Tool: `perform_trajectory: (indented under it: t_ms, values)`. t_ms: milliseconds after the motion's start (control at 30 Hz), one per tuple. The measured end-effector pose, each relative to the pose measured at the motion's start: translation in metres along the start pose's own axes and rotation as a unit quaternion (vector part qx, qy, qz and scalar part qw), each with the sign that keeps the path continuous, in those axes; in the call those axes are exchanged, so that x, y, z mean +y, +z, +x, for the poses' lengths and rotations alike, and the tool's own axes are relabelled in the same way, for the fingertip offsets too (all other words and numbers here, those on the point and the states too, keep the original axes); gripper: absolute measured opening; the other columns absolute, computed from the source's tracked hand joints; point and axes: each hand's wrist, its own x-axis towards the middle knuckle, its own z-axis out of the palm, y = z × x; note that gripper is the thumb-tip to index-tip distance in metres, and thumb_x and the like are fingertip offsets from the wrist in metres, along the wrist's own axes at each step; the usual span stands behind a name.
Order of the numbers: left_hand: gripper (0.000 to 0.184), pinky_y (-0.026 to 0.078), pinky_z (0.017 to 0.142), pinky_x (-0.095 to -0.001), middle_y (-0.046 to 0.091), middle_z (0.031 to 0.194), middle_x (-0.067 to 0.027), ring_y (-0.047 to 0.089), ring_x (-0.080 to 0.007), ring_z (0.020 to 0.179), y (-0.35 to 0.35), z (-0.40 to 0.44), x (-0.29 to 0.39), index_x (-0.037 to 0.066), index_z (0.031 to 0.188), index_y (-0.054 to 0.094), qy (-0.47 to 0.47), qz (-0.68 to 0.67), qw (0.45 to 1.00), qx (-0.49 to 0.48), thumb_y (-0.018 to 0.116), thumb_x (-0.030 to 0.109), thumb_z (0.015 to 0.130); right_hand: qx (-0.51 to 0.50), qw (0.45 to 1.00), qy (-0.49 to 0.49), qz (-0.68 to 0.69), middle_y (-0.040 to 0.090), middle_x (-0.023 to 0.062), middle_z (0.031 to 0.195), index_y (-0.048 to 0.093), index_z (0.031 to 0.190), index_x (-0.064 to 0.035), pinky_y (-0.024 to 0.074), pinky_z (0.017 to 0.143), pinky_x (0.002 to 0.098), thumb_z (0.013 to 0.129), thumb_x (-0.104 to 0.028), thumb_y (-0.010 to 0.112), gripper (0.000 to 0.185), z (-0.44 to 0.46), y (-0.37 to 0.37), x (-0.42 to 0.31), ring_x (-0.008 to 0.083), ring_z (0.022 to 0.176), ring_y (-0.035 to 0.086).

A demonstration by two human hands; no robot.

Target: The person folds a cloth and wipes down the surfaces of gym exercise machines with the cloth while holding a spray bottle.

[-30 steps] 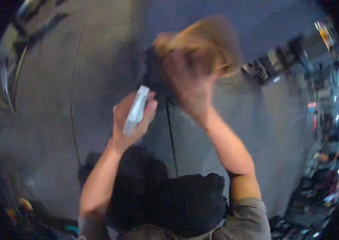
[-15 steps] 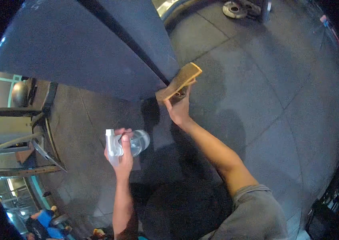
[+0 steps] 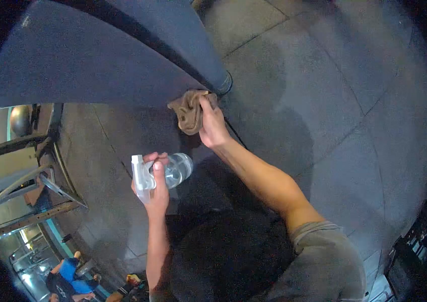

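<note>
My left hand [image 3: 154,183] is wrapped around the neck of a clear spray bottle [image 3: 178,168] with a white trigger head. The bottle lies sideways in my grip, its base pointing right. My right hand [image 3: 212,123] grips a crumpled brown cloth [image 3: 190,113] and holds it against the lower end of a large blue-grey padded surface [image 3: 97,65]. A dark gap runs between this surface and a second padded section [image 3: 188,38] beside it. Parts of my right fingers are hidden behind the cloth.
Dark tiled floor [image 3: 324,100] spreads under and to the right of my arms. A metal frame [image 3: 55,151] stands at the left, near a rounded ball-like object [image 3: 20,120]. At the lower left is a person in blue [image 3: 72,277]. Dark equipment [image 3: 415,246] stands at the right edge.
My right hand has moved left with the cloth, which has turned from a folded, edge-on shape to a crumpled one against the pad. My left hand keeps the bottle almost in place.
</note>
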Motion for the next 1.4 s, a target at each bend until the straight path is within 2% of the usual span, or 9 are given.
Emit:
perform_trajectory:
  t_ms: [67, 167, 200, 300, 433, 833, 1033, 1167, 1400]
  values:
    - [0.023, 0.053, 0.087, -0.0355, 0.071, 0.092, -0.0162, 0.069, -0.0233, 0.095, 0.000, 0.002, -0.001, -0.005, 0.111, 0.059, 0.001, 0.001, 1.000, -0.001, 0.060, 0.013, 0.097, 0.004, 1.000, 0.006, 0.006, 0.067, 0.0053, 0.109, 0.062, 0.109, -0.0005, 0.0493, 0.082, 0.0335, 0.099, -0.024, 0.057, 0.026, 0.004, 0.001, 0.000, 0.0172, 0.096, 0.063]
    - [0.022, 0.053, 0.086, -0.0353, 0.071, 0.092, -0.0164, 0.069, -0.0233, 0.094, -0.003, -0.002, -0.006, -0.005, 0.110, 0.059, -0.006, 0.010, 1.000, -0.008, 0.061, 0.013, 0.097, 0.051, 0.945, -0.128, -0.298, 0.067, 0.0056, 0.108, 0.062, 0.112, -0.0027, 0.0512, 0.080, 0.0350, 0.099, -0.026, 0.057, 0.027, 0.010, 0.000, 0.011, 0.0172, 0.096, 0.064]
    - [0.023, 0.053, 0.086, -0.0351, 0.071, 0.092, -0.0165, 0.069, -0.0232, 0.094, -0.003, -0.003, -0.007, -0.005, 0.110, 0.059, -0.007, 0.007, 1.000, -0.010, 0.061, 0.013, 0.097, 0.053, 0.942, -0.087, -0.320, 0.067, 0.0049, 0.106, 0.061, 0.114, -0.0038, 0.0516, 0.081, 0.0347, 0.097, -0.028, 0.058, 0.029, 0.012, -0.001, 0.011, 0.0168, 0.094, 0.064]
    - [0.023, 0.053, 0.085, -0.0344, 0.071, 0.092, -0.0166, 0.069, -0.0228, 0.093, -0.007, -0.004, -0.014, -0.005, 0.110, 0.059, -0.015, 0.004, 1.000, -0.012, 0.061, 0.013, 0.097, -0.012, 0.996, 0.061, 0.064, 0.069, 0.0032, 0.104, 0.063, 0.111, -0.0033, 0.0505, 0.083, 0.0327, 0.096, -0.027, 0.060, 0.028, -0.008, 0.022, -0.015, 0.0158, 0.095, 0.064]
    - [0.023, 0.054, 0.083, -0.0328, 0.071, 0.093, -0.0174, 0.069, -0.0218, 0.093, -0.008, -0.004, -0.017, -0.006, 0.110, 0.060, -0.025, -0.003, 0.999, -0.023, 0.062, 0.013, 0.097, 0.001, 0.982, -0.046, -0.183, 0.064, 0.0042, 0.110, 0.060, 0.114, 0.0004, 0.0486, 0.090, 0.0335, 0.096, -0.030, 0.061, 0.035, -0.004, 0.021, -0.002, 0.0159, 0.102, 0.062]
    - [0.020, 0.054, 0.079, -0.0302, 0.072, 0.093, -0.0157, 0.070, -0.0178, 0.087, -0.015, -0.006, -0.028, -0.005, 0.106, 0.063, -0.030, 0.014, 0.998, -0.054, 0.063, 0.013, 0.096, 0.061, 0.994, 0.077, 0.037, 0.068, 0.0063, 0.099, 0.064, 0.109, -0.0024, 0.0511, 0.082, 0.0340, 0.092, -0.032, 0.063, 0.034, -0.001, 0.041, 0.000, 0.0173, 0.094, 0.064]
    - [0.018, 0.054, 0.077, -0.0306, 0.073, 0.092, -0.0157, 0.070, -0.0184, 0.085, -0.006, -0.009, -0.030, -0.004, 0.106, 0.064, -0.048, 0.011, 0.996, -0.079, 0.064, 0.010, 0.094, 0.140, 0.912, -0.090, -0.376, 0.068, 0.0064, 0.099, 0.065, 0.104, 0.0014, 0.0486, 0.079, 0.0318, 0.092, -0.027, 0.065, 0.030, 0.007, 0.045, 0.009, 0.0130, 0.090, 0.061]
    - [0.017, 0.054, 0.076, -0.0305, 0.073, 0.092, -0.0152, 0.070, -0.0182, 0.085, 0.006, -0.019, -0.025, -0.003, 0.106, 0.064, -0.030, -0.001, 0.995, -0.098, 0.064, 0.009, 0.094, 0.066, 0.989, -0.013, -0.129, 0.066, 0.0082, 0.105, 0.061, 0.112, 0.0013, 0.0509, 0.082, 0.0328, 0.094, -0.026, 0.064, 0.033, 0.000, 0.036, -0.002, 0.0166, 0.094, 0.063]
    - [0.015, 0.053, 0.074, -0.0285, 0.073, 0.092, -0.0127, 0.070, -0.0160, 0.083, 0.005, -0.025, -0.028, -0.002, 0.104, 0.065, -0.057, -0.017, 0.995, -0.083, 0.065, 0.008, 0.093, -0.041, 0.987, 0.106, 0.110, 0.063, 0.0089, 0.109, 0.055, 0.119, -0.0042, 0.0520, 0.089, 0.0394, 0.096, -0.032, 0.058, 0.036, 0.008, 0.010, 0.000, 0.0245, 0.099, 0.064]
